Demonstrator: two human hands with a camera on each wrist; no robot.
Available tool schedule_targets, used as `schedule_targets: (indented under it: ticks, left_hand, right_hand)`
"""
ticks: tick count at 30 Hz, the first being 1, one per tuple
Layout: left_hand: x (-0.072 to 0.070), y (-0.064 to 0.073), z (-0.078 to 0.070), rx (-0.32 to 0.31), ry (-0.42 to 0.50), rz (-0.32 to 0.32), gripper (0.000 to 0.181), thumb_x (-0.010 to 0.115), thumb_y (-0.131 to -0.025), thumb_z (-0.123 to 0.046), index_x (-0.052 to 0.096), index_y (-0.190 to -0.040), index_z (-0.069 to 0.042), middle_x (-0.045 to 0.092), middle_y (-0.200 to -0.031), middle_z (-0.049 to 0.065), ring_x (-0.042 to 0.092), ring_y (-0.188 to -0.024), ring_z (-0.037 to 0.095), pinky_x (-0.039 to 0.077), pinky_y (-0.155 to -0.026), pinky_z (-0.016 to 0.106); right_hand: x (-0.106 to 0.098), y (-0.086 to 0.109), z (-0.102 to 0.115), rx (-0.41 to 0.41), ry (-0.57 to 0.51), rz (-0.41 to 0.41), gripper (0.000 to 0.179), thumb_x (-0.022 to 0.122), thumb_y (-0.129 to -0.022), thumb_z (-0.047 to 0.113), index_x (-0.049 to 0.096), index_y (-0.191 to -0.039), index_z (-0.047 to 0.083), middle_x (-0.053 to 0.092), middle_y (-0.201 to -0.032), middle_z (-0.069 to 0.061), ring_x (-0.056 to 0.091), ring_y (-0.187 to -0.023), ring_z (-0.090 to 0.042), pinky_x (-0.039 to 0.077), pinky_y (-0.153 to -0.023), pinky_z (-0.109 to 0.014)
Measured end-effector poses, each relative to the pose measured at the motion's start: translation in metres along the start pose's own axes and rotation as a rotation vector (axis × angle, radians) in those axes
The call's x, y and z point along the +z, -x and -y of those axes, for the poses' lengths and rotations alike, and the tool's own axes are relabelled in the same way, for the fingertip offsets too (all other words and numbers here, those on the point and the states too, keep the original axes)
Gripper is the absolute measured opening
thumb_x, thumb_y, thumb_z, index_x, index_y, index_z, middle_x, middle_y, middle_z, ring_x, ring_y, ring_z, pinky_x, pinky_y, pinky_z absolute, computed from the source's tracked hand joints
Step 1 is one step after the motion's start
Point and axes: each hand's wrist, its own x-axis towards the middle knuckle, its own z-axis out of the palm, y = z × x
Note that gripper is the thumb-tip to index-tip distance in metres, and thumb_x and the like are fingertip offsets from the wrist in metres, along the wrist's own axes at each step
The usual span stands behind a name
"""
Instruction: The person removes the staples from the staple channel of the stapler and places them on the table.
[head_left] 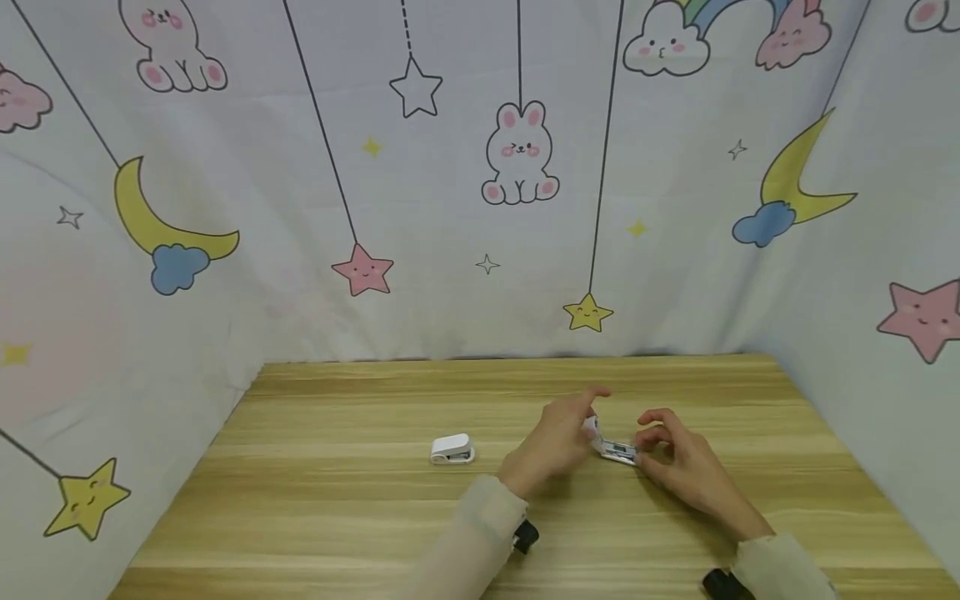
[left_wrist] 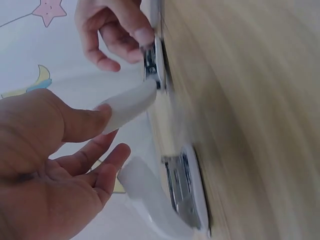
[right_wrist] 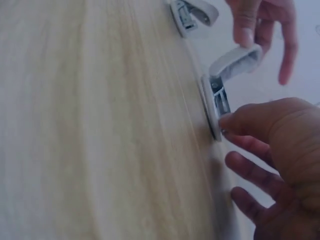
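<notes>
A small white stapler (head_left: 619,452) lies folded open on the table, its metal inside showing. My left hand (head_left: 553,437) pinches its raised white lid (left_wrist: 131,106) between thumb and finger. At the other end, my right hand (head_left: 686,467) pinches the stapler's base (right_wrist: 218,106) with thumb and index finger, the other fingers loosely bent. To the left, apart from both hands, another white stapler (head_left: 452,449) sits on the table. Its lid (left_wrist: 155,202) stands angled above the metal tray in the left wrist view.
The wood-grain table (head_left: 315,508) is enclosed at the back and sides by a white cloth (head_left: 450,217) printed with stars, moons and bunnies. Black wrist devices (head_left: 527,536) show by the pale sleeves (head_left: 480,525).
</notes>
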Motion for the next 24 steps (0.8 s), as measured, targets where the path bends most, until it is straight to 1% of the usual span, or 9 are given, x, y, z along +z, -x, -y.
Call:
schedule_targets:
  ticks: [4,8,12,15,19,21,24]
  left_hand:
    - [-0.007,0.004,0.008,-0.041,0.051,0.037,0.064,0.067,-0.097,0.006,0.053,-0.153,-0.020,0.075,-0.122,0.006,0.067,-0.112,0.018,0.051,-0.104,0.037]
    - [-0.010,0.005,0.014,-0.070,0.073,0.076,0.066,0.071,-0.093,0.006,0.054,-0.152,-0.018,0.075,-0.116,0.004,0.064,-0.105,0.015,0.052,-0.098,0.033]
    - [-0.014,0.005,0.018,-0.090,0.093,0.104,0.067,0.074,-0.093,0.003,0.054,-0.153,-0.019,0.076,-0.115,0.004,0.064,-0.103,0.015,0.051,-0.098,0.034]
    - [-0.016,0.005,0.019,-0.086,0.094,0.122,0.066,0.073,-0.094,0.004,0.054,-0.153,-0.020,0.075,-0.114,0.004,0.063,-0.102,0.015,0.051,-0.096,0.032]
    - [-0.017,0.005,0.020,-0.065,0.095,0.130,0.066,0.073,-0.093,0.006,0.054,-0.151,-0.019,0.075,-0.113,0.004,0.063,-0.099,0.014,0.050,-0.093,0.029]
    - [-0.017,0.005,0.021,-0.056,0.094,0.131,0.065,0.072,-0.094,0.006,0.055,-0.151,-0.019,0.075,-0.112,0.004,0.062,-0.099,0.014,0.050,-0.093,0.029]
    - [-0.017,0.005,0.022,-0.043,0.088,0.132,0.064,0.072,-0.094,0.005,0.055,-0.151,-0.019,0.075,-0.113,0.004,0.063,-0.101,0.014,0.050,-0.094,0.029]
  right_hand:
    - [0.001,0.001,-0.003,-0.011,0.009,-0.006,0.044,0.085,-0.088,0.002,0.065,-0.126,0.010,0.081,-0.102,0.007,0.071,-0.098,-0.001,0.054,-0.088,-0.024]
    - [0.002,0.000,-0.004,-0.027,-0.027,0.038,0.032,0.084,-0.092,0.008,0.074,-0.121,0.018,0.080,-0.108,0.007,0.070,-0.101,0.000,0.053,-0.091,-0.022]
    - [0.003,-0.002,-0.005,-0.061,-0.066,0.074,0.026,0.082,-0.095,0.011,0.078,-0.117,0.024,0.079,-0.116,0.007,0.068,-0.109,0.001,0.050,-0.097,-0.019]
    - [0.003,-0.004,-0.006,-0.118,-0.063,0.081,0.027,0.081,-0.094,0.008,0.079,-0.115,0.026,0.077,-0.116,0.007,0.066,-0.111,0.000,0.049,-0.099,-0.018]
    - [0.003,-0.006,-0.006,-0.188,-0.037,0.092,0.030,0.081,-0.093,0.004,0.079,-0.113,0.025,0.076,-0.114,0.006,0.064,-0.108,-0.001,0.050,-0.094,-0.022]
    - [0.002,-0.008,-0.006,-0.198,-0.031,0.099,0.030,0.082,-0.092,0.003,0.079,-0.113,0.025,0.076,-0.113,0.005,0.063,-0.106,-0.002,0.050,-0.090,-0.024]
    - [0.001,-0.008,-0.006,-0.183,-0.019,0.103,0.031,0.084,-0.090,0.004,0.079,-0.111,0.025,0.075,-0.112,0.007,0.063,-0.104,-0.002,0.050,-0.089,-0.024]
